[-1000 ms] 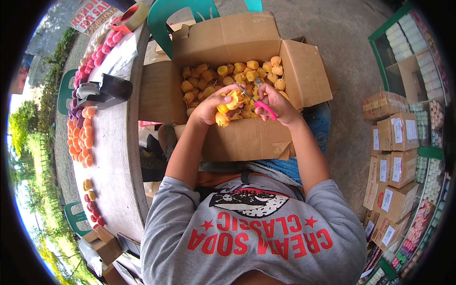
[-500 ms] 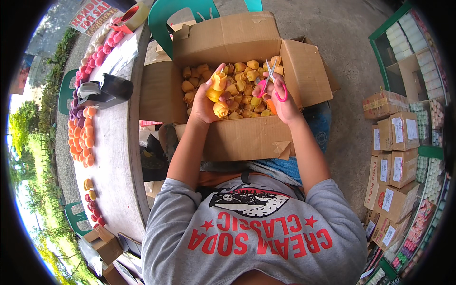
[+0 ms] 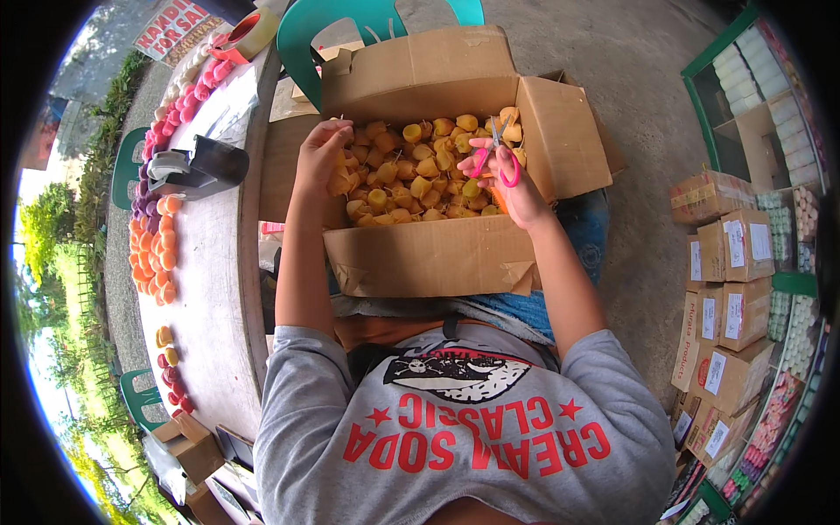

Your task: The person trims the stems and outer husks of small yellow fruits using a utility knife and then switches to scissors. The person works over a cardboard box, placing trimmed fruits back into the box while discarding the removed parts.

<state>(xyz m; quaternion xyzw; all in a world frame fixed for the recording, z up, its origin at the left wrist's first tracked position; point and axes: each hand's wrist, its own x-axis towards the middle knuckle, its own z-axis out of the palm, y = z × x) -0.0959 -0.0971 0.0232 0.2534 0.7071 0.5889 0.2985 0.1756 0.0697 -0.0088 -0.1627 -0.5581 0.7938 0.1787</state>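
A cardboard box (image 3: 429,254) in front of me holds many yellow, flower-shaped candles (image 3: 424,166), some with thin wicks sticking up. My left hand (image 3: 322,157) is over the box's left side, fingers pinched together near the rim. Whatever sits in that pinch is too small or hidden to name; yellow shows just beside the palm. Over the right part of the box, my right hand (image 3: 520,194) holds scissors (image 3: 495,149) by their pink handles. The scissors' blades point away from me and stand slightly apart.
On the left, a white table (image 3: 210,289) carries rows of coloured candles (image 3: 153,254) and a black tape dispenser (image 3: 210,166). A teal chair (image 3: 302,44) stands behind the box. Stacked cartons (image 3: 735,315) and a green-framed shelf (image 3: 700,96) line the right.
My left hand has moved left from the middle of the box. The several yellow candles that lay in it no longer show there. My right hand, with the scissors, has shifted slightly left.
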